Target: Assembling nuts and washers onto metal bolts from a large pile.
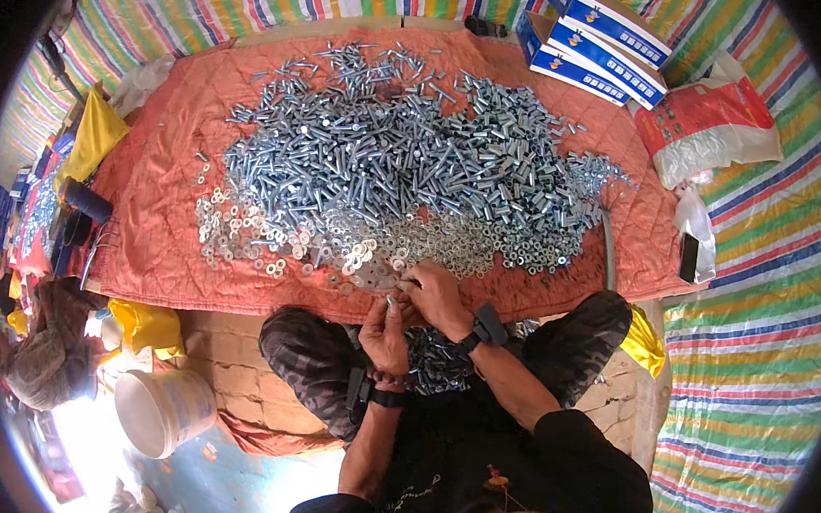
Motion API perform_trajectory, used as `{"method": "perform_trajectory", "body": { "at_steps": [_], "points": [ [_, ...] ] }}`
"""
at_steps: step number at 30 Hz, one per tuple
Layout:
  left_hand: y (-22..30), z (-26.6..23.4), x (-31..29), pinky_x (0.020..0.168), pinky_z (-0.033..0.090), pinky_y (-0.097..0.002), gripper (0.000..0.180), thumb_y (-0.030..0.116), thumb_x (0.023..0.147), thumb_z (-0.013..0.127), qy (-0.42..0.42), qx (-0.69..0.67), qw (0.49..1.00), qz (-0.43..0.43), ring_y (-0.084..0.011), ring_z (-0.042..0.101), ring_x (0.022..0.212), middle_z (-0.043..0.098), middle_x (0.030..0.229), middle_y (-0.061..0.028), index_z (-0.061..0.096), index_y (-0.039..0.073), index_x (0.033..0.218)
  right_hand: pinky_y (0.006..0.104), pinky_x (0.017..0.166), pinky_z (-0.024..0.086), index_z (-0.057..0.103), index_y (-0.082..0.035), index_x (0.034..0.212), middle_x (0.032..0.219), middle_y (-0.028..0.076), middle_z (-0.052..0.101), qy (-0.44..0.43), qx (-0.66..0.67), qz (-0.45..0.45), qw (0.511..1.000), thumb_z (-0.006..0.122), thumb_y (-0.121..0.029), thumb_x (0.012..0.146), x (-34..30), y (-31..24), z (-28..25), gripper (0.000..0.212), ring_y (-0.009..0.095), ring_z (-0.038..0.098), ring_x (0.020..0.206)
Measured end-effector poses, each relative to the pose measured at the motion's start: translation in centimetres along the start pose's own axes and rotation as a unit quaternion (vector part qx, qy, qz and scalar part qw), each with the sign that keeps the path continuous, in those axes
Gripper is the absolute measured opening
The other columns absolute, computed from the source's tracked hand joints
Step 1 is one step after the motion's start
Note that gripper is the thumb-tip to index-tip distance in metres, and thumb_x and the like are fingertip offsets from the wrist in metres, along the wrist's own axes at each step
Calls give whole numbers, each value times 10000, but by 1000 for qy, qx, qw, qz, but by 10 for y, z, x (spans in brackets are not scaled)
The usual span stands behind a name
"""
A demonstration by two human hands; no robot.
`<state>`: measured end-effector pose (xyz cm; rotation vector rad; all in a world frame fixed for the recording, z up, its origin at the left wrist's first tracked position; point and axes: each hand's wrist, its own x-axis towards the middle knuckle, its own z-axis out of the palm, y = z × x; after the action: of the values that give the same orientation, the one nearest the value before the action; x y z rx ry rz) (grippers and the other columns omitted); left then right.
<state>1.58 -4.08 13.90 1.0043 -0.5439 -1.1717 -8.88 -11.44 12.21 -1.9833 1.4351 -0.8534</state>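
Observation:
My left hand (384,340) is closed in a pinch at the near edge of the red quilted cloth (174,269). A small shiny metal piece (391,300), perhaps the end of a bolt, shows at its fingertips. Close against it, my right hand (436,300) has its fingers pressed together; what they hold is too small to make out. Just beyond the fingers lie loose washers (359,252) and many small nuts (456,240). Farther back spreads a large heap of silvery bolts (340,153), with short metal sleeves (507,149) on its right.
Blue and white cardboard boxes (595,52) stand at the back right, beside a red and clear plastic bag (710,120). A white bucket (163,413) sits on the floor at left. More metal parts (434,359) lie between my knees. Striped sheeting (749,332) covers the right side.

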Motion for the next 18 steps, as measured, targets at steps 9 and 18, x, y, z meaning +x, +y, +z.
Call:
{"method": "perform_trajectory", "body": {
  "at_steps": [9,18],
  "points": [
    [-3,2,8,748,530,-292,270,182,935,578,44,13,999,-16,-146,631,835,654,965,-82,618,-49,1068,439,677,465,611,-34,889,853,158,590,-13,-22,-2,1000,677,-165,790,12,-10,-5,177,352,588,824],
    [-4,-2,11,699,564,-317,229,148,933,571,68,4,997,-43,-190,665,773,662,890,-113,588,-44,1058,428,700,466,617,-26,942,848,160,610,41,39,26,998,668,-151,792,5,0,-22,201,355,595,819]
  ]
}}
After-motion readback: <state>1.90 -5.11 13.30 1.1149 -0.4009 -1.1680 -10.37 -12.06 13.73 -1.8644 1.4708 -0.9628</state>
